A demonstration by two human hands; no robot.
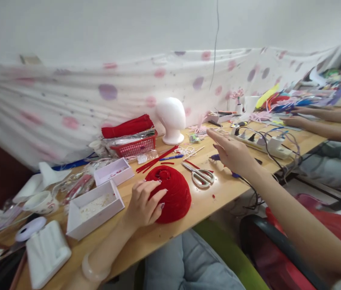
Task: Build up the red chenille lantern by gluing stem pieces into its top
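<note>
Left hand: the left hand [144, 203] lies on the near left side of a red woven dome [174, 193], wrist bent, fingers curled down over its ribbed surface and thumb against its lower edge, cupping it.
Left wrist: a pale, translucent bangle [93, 270] sits on the forearm, which slants up from the lower left.
Right hand: the right hand [233, 153] is stretched forward on a straight arm, palm down, fingers extended and loosely apart, holding nothing; it hovers above the table beyond a pair of silver scissors [202, 176].
Red woven dome: flat side down on the light wooden table [215, 197], near the front edge, between an open white cardboard box [93, 209] and the scissors.
Beside the dome: thin red sticks [156, 160] and a blue pen [172, 157] lie just behind it.
Further back: a white foam mannequin head [172, 119] stands beside a red plastic basket [135, 147] packed with clear packets and red material.
Near the right hand: a white power strip [261, 143] with black cables plugged in.
Co-worker: another person's hands [294, 120] rest at the far right end of the table, among coloured craft strips.
Backdrop: a white cloth with pink and purple spots [98, 96] hangs behind the table.
Writing: any print on the packets is too blurred to read.
</note>
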